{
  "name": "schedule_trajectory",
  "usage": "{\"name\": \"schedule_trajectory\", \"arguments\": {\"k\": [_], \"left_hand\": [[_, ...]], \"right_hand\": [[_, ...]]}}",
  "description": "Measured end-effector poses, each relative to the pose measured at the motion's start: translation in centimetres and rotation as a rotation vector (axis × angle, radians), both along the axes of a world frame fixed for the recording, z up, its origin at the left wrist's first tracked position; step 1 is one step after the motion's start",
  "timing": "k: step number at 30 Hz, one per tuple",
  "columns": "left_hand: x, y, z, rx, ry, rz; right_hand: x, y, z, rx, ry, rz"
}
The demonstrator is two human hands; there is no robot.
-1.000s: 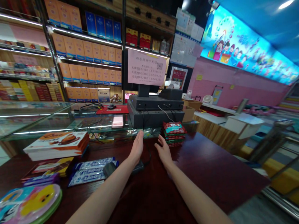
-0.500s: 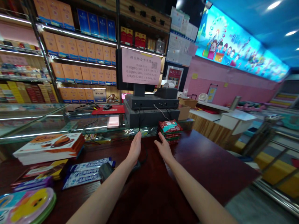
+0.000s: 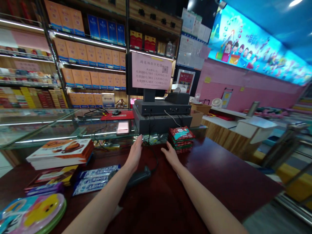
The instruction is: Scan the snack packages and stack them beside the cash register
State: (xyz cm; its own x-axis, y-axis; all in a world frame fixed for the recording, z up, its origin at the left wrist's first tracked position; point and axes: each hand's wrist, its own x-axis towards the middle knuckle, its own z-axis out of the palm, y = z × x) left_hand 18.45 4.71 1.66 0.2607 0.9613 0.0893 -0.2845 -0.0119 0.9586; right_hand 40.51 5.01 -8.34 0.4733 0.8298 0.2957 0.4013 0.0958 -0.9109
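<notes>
Both my arms reach forward over the dark red table (image 3: 212,175). My left hand (image 3: 135,154) is open, fingers straight and held together, with nothing in it. Under my left forearm lies a dark handheld barcode scanner (image 3: 140,178), partly hidden, its cord running back. My right hand (image 3: 171,157) is open too, thumb apart from the fingers, and empty. Just beyond and to the right of it stands a stack of red snack packets (image 3: 181,135) with a teal patch on the top one; whether my fingertips touch it I cannot tell.
At left are blue-and-white wrapped bars (image 3: 94,180), a purple packet (image 3: 46,189), a white-and-orange box stack (image 3: 60,152) and round duck-printed packages (image 3: 36,211). Behind the table, a glass counter (image 3: 102,130) carries a cash register (image 3: 161,110). A metal railing (image 3: 292,156) stands at right.
My left hand has moved left, widening the gap between my hands and uncovering more of the scanner. My right hand stays near the packets. The view has shifted slightly left.
</notes>
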Motion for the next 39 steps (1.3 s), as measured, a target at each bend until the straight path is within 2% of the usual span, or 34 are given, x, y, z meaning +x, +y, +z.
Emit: {"name": "schedule_trajectory", "arguments": {"k": [9,13,21,27,33,39], "left_hand": [[-6.4,-0.1,2.4,-0.037,-0.012,0.116],[-8.2,-0.7,2.7,-0.067,-0.051,0.170],[-9.8,-1.4,2.2,-0.119,-0.043,0.217],[-10.7,-1.0,1.7,-0.110,-0.018,0.224],[-11.5,-1.1,0.6,-0.046,0.045,0.213],[-12.8,-0.4,-0.8,0.124,0.228,0.263]], "right_hand": [[1.2,-0.2,-0.1,-0.034,-0.113,-0.016],[2.0,-0.2,0.1,-0.042,-0.114,-0.024],[3.8,-0.5,0.2,-0.015,-0.093,-0.005],[4.0,-0.5,0.2,-0.038,-0.054,-0.002],[2.1,-1.0,0.7,-0.061,-0.012,0.082],[-0.8,-0.5,0.9,-0.021,0.035,0.153]]}}
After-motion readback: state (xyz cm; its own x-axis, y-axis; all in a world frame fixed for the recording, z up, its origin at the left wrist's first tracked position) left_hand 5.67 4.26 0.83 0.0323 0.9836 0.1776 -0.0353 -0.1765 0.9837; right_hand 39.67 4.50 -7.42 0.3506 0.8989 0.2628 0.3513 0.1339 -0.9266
